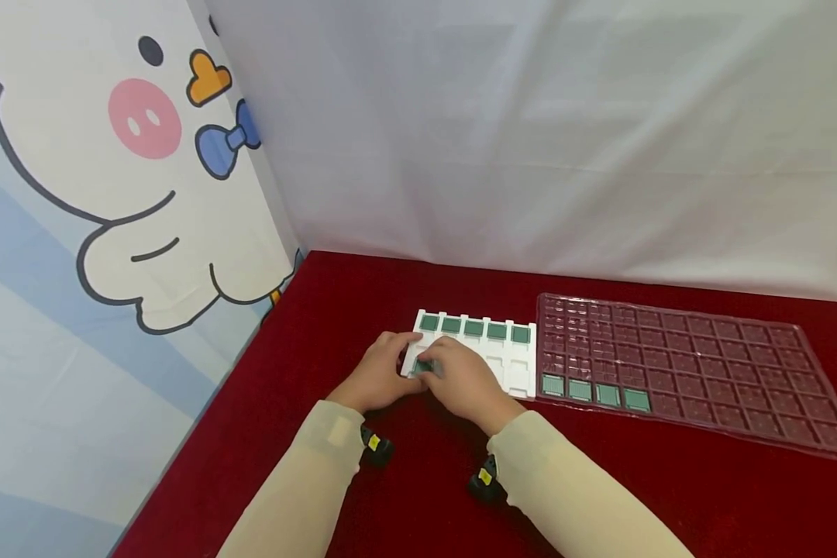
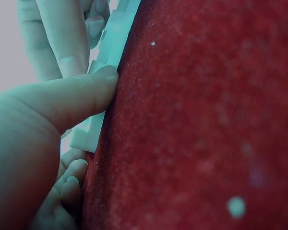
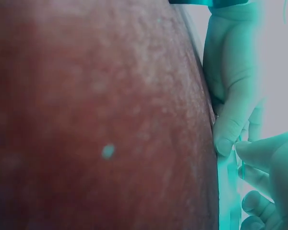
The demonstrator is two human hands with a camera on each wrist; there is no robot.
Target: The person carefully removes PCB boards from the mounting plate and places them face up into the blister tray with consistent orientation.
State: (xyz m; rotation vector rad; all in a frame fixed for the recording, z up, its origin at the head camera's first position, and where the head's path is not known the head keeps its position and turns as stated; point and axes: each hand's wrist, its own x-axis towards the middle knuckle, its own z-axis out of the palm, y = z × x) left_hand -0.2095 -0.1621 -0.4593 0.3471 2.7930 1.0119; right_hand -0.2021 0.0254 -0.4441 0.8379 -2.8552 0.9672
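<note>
A white plastic tray with shallow square pockets lies on the table in the head view. My left hand grips its left end, the thumb along the near edge and the fingers at the far side. Over the near-left pocket, my right hand pinches a small green square chip between thumb and fingers, partly covering it. Along the tray's far row sit several like green chips. In the left wrist view the left thumb presses on the edge of the tray.
Right beside the white tray lies a large clear plastic tray with many square pockets. Several green chips fill the left part of its near row. A red cloth covers the table, with a white curtain behind.
</note>
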